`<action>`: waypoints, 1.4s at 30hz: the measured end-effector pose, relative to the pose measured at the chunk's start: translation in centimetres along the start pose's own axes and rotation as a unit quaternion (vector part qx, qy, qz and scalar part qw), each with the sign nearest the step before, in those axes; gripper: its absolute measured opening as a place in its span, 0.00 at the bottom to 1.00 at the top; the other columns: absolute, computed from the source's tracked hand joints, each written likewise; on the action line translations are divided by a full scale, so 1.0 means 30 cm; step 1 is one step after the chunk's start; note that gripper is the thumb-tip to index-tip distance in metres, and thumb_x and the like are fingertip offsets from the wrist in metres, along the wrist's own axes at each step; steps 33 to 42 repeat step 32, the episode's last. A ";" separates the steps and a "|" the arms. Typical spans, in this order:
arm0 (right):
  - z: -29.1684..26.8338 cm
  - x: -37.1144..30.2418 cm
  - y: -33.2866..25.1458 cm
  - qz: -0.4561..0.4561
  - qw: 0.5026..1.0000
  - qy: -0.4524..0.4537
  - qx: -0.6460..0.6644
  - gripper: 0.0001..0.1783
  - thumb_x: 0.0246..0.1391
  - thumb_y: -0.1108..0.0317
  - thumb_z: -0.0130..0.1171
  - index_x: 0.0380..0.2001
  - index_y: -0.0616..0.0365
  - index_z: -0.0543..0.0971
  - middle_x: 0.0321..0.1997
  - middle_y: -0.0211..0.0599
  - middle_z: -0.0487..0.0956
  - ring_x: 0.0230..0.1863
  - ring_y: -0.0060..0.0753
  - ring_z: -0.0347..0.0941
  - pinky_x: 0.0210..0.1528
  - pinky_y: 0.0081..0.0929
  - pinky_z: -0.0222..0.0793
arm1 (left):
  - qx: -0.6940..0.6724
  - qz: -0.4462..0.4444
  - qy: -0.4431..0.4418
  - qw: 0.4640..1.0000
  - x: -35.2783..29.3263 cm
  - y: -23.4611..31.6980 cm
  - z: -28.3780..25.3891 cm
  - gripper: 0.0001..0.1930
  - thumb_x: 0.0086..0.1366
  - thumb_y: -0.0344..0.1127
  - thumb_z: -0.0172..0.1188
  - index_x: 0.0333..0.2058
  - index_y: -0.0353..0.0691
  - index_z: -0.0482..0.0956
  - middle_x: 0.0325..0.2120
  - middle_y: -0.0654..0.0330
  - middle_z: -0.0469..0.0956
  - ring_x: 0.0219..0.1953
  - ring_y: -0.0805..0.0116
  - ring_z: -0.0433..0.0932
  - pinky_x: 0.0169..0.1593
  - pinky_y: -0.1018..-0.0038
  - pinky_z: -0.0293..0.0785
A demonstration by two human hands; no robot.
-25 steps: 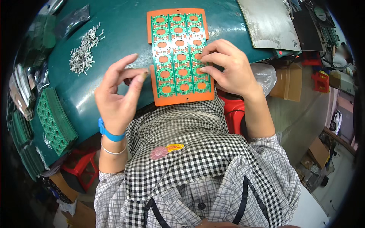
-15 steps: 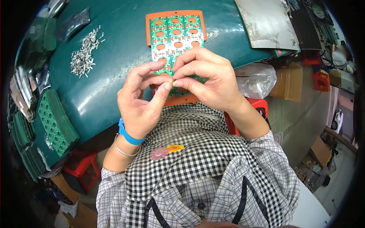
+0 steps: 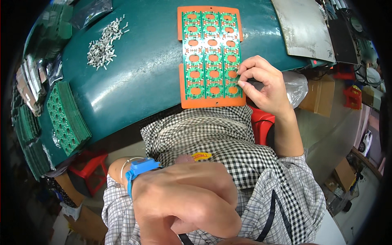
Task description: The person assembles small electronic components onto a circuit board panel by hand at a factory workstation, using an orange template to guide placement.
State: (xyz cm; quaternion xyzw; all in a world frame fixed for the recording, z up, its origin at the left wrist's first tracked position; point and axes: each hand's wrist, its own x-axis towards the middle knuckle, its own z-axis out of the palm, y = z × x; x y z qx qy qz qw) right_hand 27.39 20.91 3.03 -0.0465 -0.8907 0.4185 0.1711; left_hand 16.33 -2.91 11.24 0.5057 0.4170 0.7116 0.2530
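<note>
A green circuit board panel [image 3: 205,59] with rows of oval cut-outs lies on an orange tray [image 3: 200,103] at the table's front edge. At the panel's lower right side is my right hand [image 3: 267,87], thumb and forefinger pinched together. Anything between those fingertips is too small to make out. My left hand [image 3: 188,198] is raised close in front of my chest, a blue band on its wrist. Its fingers are curled, with the tips turned away, so whatever they may hold is hidden.
Small silvery parts [image 3: 102,49] lie in a heap on the green table [image 3: 139,77]. Stacked green boards [image 3: 67,118] stand at the left. A grey metal plate [image 3: 304,30] lies at the right, beyond a clear plastic bag [image 3: 296,87] and a cardboard box [image 3: 320,96].
My hands have parted from their meeting point above the panel. The left came back toward my chest; the right now sits at the panel's right edge. The view has shifted, uncovering the panel.
</note>
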 end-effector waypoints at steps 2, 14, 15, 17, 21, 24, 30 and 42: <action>0.003 -0.002 0.005 -0.014 1.000 -0.003 -0.014 0.05 0.41 0.80 0.61 0.23 0.62 0.75 0.34 0.35 0.78 0.37 0.35 0.76 0.40 0.28 0.72 | -0.059 0.005 -0.021 0.998 -0.003 0.006 0.011 0.08 0.63 0.30 0.55 0.40 0.50 0.78 0.32 0.57 0.75 0.25 0.61 0.72 0.29 0.70 0.67; 0.001 -0.010 0.007 -0.018 1.000 0.000 -0.019 0.05 0.41 0.81 0.61 0.21 0.62 0.74 0.33 0.34 0.77 0.37 0.35 0.75 0.40 0.30 0.72 | -0.288 0.021 -0.092 0.953 -0.007 -0.011 0.062 0.20 0.71 0.26 0.39 0.43 0.64 0.76 0.36 0.54 0.75 0.23 0.60 0.72 0.24 0.67 0.66; 0.002 -0.012 0.008 -0.016 1.000 0.001 -0.020 0.05 0.41 0.81 0.61 0.21 0.62 0.74 0.33 0.34 0.77 0.37 0.35 0.75 0.40 0.30 0.72 | -0.304 0.015 -0.108 0.946 -0.002 -0.010 0.057 0.21 0.71 0.25 0.37 0.43 0.63 0.76 0.35 0.53 0.76 0.23 0.59 0.72 0.24 0.67 0.66; 0.004 -0.013 0.012 -0.017 1.000 -0.004 -0.016 0.05 0.41 0.80 0.62 0.22 0.63 0.75 0.34 0.35 0.77 0.37 0.35 0.75 0.39 0.30 0.72 | -0.292 0.009 -0.106 0.950 -0.009 0.000 0.056 0.20 0.71 0.26 0.38 0.44 0.63 0.76 0.36 0.53 0.76 0.23 0.59 0.73 0.24 0.67 0.67; 0.008 -0.008 0.021 -0.023 1.000 -0.005 -0.009 0.05 0.41 0.80 0.62 0.22 0.63 0.75 0.34 0.35 0.77 0.37 0.36 0.75 0.39 0.30 0.72 | -0.261 0.001 -0.121 0.958 0.004 0.008 0.045 0.17 0.70 0.27 0.41 0.44 0.60 0.76 0.37 0.53 0.76 0.24 0.59 0.73 0.25 0.67 0.67; 0.003 -0.009 0.026 -0.017 1.000 -0.006 0.000 0.05 0.42 0.79 0.62 0.22 0.63 0.75 0.34 0.35 0.77 0.37 0.36 0.75 0.39 0.30 0.72 | -0.236 -0.002 -0.165 0.958 -0.018 -0.011 0.019 0.14 0.70 0.31 0.43 0.42 0.60 0.76 0.37 0.54 0.76 0.24 0.60 0.74 0.26 0.68 0.68; -0.005 -0.011 0.028 -0.009 1.000 -0.021 0.003 0.05 0.41 0.79 0.63 0.23 0.62 0.76 0.34 0.36 0.77 0.37 0.36 0.75 0.39 0.30 0.72 | -0.255 -0.002 -0.146 0.956 -0.001 -0.003 0.026 0.08 0.69 0.34 0.49 0.39 0.52 0.77 0.37 0.55 0.76 0.25 0.60 0.75 0.27 0.67 0.69; -0.005 -0.009 0.031 -0.016 0.999 -0.031 -0.010 0.04 0.42 0.78 0.63 0.23 0.62 0.76 0.35 0.36 0.77 0.39 0.36 0.76 0.41 0.30 0.73 | -0.279 -0.071 -0.218 0.932 0.046 0.000 -0.009 0.10 0.69 0.35 0.49 0.46 0.52 0.75 0.38 0.55 0.77 0.26 0.60 0.76 0.27 0.65 0.70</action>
